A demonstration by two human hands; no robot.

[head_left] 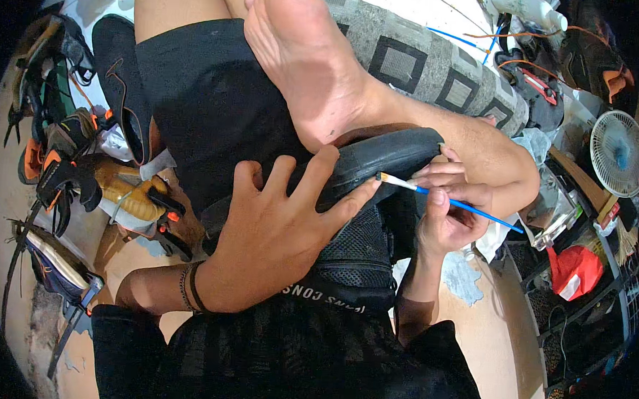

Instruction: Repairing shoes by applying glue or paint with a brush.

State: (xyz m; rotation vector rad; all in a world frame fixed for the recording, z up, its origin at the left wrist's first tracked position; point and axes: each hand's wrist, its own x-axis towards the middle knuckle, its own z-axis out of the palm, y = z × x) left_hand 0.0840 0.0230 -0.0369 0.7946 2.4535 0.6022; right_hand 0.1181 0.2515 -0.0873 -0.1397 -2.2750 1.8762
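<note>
A black shoe [390, 156] lies sideways across my lap, its thick sole edge showing below my crossed leg. My left hand [271, 229] is spread over it, with index finger and thumb straddling the end nearest to it and gripping it. The shoe's lower part is hidden under that hand. My right hand [453, 203] pinches a thin paintbrush [471, 208] with a blue handle, white ferrule and dark-tipped bristles. Its bristles are at the sole's side, close to my left thumb. Some right fingers rest by the shoe's far right end.
My bare foot [312, 69] and shin cross above the shoe. Several shoes and sandals, among them a yellow-brown one [128, 193], crowd the left. A patterned grey roll [413, 60] lies behind. On the right are a white fan [618, 154], a red bag [576, 273] and a white bottle [528, 8].
</note>
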